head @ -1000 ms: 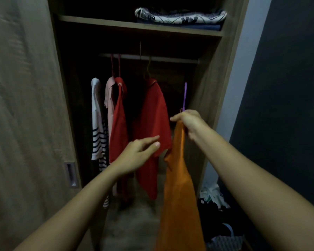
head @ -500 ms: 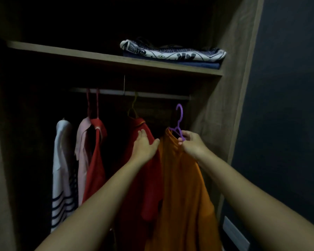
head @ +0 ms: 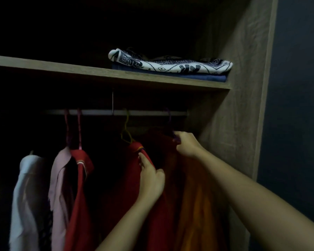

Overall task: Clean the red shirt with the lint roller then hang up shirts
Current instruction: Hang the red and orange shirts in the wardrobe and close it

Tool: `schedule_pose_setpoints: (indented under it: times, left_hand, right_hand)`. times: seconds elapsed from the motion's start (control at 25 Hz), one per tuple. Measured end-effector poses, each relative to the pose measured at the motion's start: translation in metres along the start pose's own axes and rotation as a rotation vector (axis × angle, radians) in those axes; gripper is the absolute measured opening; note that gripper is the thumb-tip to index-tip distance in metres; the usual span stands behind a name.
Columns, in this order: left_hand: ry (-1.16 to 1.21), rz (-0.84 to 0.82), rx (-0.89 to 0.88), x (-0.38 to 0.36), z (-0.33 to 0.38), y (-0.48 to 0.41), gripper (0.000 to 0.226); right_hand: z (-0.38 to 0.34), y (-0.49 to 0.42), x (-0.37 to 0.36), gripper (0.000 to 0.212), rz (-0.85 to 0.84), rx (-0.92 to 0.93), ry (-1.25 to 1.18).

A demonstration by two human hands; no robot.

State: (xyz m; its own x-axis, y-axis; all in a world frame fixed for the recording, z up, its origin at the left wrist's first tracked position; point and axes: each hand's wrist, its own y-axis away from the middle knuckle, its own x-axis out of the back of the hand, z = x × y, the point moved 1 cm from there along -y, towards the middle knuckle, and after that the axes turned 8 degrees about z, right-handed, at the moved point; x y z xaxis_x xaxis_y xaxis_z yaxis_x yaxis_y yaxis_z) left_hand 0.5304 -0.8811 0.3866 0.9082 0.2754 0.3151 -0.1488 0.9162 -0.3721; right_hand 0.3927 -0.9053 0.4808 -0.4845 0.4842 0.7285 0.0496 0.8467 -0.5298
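Nearest the camera, two forearms reach up and forward into the wardrobe. The left hand point(head: 150, 180) lies at about 11 o'clock from frame centre-bottom, fingers curled against the shoulder of the red shirt point(head: 134, 192), pressing the cloth leftward; whether it pinches the cloth or only pushes cannot be told. The right hand point(head: 187, 144) sits higher, at 1 o'clock from the left hand, closed around the neck of the purple hanger point(head: 176, 138) that carries the orange shirt point(head: 194, 205).

The orange shirt hangs below the right hand, its long axis vertical, touching the red shirt on its left. The hanger's hook rises to 11 o'clock from the right hand toward the rail point(head: 147, 112); in the dim light it appears at or over the rail, but whether it is seated cannot be told. The rail runs horizontally, 9 to 3 o'clock, so the coming move turns on the hook crossing it from above. The right hand is the nearer one to the rail.

Farther left hang a second red shirt point(head: 80, 187), a pink shirt point(head: 59, 178) and a white shirt point(head: 25, 187). Above, the shelf point(head: 98, 75) bears folded cloth point(head: 170, 66).
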Motion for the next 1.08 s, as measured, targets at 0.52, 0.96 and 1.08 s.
schedule_pose_setpoints:
  times: [0.52,0.96,1.08]
  left_hand:
    - [-0.205,-0.132,-0.163,0.047,0.012,0.003,0.081]
    - [-0.539,0.544,-0.137,0.158,-0.015,-0.018,0.063]
    - [-0.431,0.498,0.042,0.156,-0.014,-0.004,0.070]
  right_hand:
    - [-0.015,-0.056,-0.047,0.045,-0.170,-0.017,0.428]
    - [-0.096,0.031,-0.092,0.077,-0.183,0.092,-0.048]
    - [-0.088,0.038,-0.091,0.072,-0.123,-0.035,-0.129]
